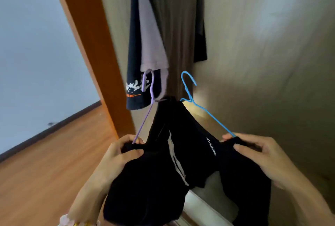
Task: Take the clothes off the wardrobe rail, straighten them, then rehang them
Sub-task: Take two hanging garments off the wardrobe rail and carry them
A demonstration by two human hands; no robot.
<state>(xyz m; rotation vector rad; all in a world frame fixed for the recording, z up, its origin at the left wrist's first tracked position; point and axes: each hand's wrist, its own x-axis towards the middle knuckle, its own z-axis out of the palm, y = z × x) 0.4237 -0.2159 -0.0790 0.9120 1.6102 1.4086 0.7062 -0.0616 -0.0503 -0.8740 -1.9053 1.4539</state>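
Left hand point(116, 155) gripping black garment point(190, 149) and purple hanger point(145, 118), right hand point(262, 158) gripping garment and blue hanger point(212, 117), clothes point(150, 44) hanging behind

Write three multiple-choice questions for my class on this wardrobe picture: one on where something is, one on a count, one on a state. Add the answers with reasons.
1. Which hand holds the blue hanger?
A left; B right; C neither.
2. How many hangers does the person hold?
A one; B three; C two.
3. The black clothing is:
A gripped by both hands; B lying on the floor; C hanging from the rail.

Answers:
1 B: the right hand pinches the hanger's end together with the clothing.
2 C: there is the blue one, plus a purple hanger in the left hand.
3 A: the fingers of each hand curl round the clothing at its two ends.
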